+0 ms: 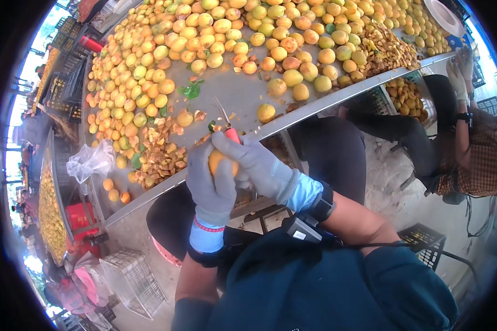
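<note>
My left hand point(207, 179), in a grey glove, is closed around an orange-yellow apricot point(220, 161) just off the table's near edge. Against it, my gloved right hand point(265, 168) grips a small tool with a red handle point(232, 134) and a thin, curved metal tip that points away from me over the table. Where the tool meets the fruit, if it does, is hidden by my fingers. A single apricot point(266, 113) lies near the metal rim to the right of the tool, and another point(184, 117) to its left.
The metal table point(226, 88) carries a large heap of apricots point(149, 71). Peelings or scraps point(163, 154) lie at its near left, beside a clear plastic bag point(91, 160). A second scrap pile point(389, 49) sits at right. Another person point(475, 149) sits at the right. Crates point(132, 278) stand on the floor.
</note>
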Tool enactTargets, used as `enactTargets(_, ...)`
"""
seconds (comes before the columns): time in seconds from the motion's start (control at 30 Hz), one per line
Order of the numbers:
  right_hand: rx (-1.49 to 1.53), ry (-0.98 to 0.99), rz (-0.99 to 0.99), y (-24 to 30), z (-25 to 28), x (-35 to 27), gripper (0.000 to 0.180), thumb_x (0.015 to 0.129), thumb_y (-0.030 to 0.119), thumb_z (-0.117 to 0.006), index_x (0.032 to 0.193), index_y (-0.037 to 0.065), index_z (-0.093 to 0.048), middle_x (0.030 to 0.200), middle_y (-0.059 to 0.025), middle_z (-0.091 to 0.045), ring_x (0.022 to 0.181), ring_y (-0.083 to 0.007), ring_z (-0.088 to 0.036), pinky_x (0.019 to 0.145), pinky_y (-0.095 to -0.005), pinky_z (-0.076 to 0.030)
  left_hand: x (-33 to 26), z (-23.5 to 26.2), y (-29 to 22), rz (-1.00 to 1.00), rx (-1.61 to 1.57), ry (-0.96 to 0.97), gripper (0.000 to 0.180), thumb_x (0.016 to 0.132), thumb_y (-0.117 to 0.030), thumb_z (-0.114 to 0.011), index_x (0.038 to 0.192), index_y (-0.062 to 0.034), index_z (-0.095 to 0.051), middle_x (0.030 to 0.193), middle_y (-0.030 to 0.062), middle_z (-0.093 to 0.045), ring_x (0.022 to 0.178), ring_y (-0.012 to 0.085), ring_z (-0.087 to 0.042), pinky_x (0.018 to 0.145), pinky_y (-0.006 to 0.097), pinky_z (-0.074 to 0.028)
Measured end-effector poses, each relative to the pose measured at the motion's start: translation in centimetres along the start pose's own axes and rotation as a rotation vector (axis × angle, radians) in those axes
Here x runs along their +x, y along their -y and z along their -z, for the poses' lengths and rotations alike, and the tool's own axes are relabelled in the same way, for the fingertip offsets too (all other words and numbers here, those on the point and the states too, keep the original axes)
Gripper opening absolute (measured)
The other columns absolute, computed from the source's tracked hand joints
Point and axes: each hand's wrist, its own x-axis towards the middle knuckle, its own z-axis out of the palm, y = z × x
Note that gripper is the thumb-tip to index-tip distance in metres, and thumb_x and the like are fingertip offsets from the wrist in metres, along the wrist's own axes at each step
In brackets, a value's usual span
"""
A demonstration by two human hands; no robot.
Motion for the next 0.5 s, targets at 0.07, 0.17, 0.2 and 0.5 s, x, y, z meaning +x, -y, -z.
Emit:
enactTargets(0.07, -0.068, -0.044, 0.024, -0.3, 0.5, 0.3, 0.038, 0.093, 0.046, -0.057, 0.087, 0.009, -0.059, 0.061, 0.0029, -0.050, 0.048, -0.0047, -0.045, 0.043, -0.0201, -0.032, 0.0, -0.9, -0.1, -0.045, 0.077, -0.049, 0.035, 0.091, -0.020, -0.053, 0.120, 0.0006, -0.056, 0.105, 0.0166, -0.059, 0.096, 0.0297, -0.060, 0.083, 0.037, -0.050)
enactTargets(0.17, -0.118, -0.087, 0.033, -0.5, 0.8, 0.1, 0.033, 0.093, 0.041, -0.059, 0.088, 0.008, -0.060, 0.063, 0.0024, -0.052, 0.049, -0.0045, -0.045, 0.043, -0.0201, -0.033, 0.5, -1.5, -1.1, 0.403, -0.353, -0.180, 0.035, 0.098, -0.026, -0.043, 0.118, -0.0001, -0.057, 0.105, 0.0147, -0.060, 0.100, 0.0248, -0.060, 0.086, 0.035, -0.050)
enactTargets(0.2, -0.111, -0.087, 0.080, -1.4, 1.0, 0.3, 0.031, 0.092, 0.039, -0.061, 0.088, 0.007, -0.060, 0.064, 0.0024, -0.053, 0.049, -0.0042, -0.045, 0.043, -0.0202, -0.033, 0.9, -1.5, -1.0, 0.495, -0.497, -0.175, 0.038, 0.099, -0.030, -0.040, 0.119, -0.0023, -0.057, 0.105, 0.0136, -0.061, 0.093, 0.0212, -0.059, 0.080, 0.033, -0.050)
enactTargets(0.5, -0.936, -0.122, 0.255, -1.8, 4.7, -1.4, 0.023, 0.089, 0.022, -0.067, 0.102, 0.003, -0.063, 0.081, -0.0016, -0.059, 0.065, -0.0092, -0.051, 0.062, -0.0269, -0.045, 2.3, 0.1, 0.9, 1.063, -1.246, -0.251, 0.054, 0.096, -0.056, -0.039, 0.120, -0.0109, -0.057, 0.099, 0.0048, -0.067, 0.055, 0.0116, -0.051, 0.045, 0.022, -0.036)
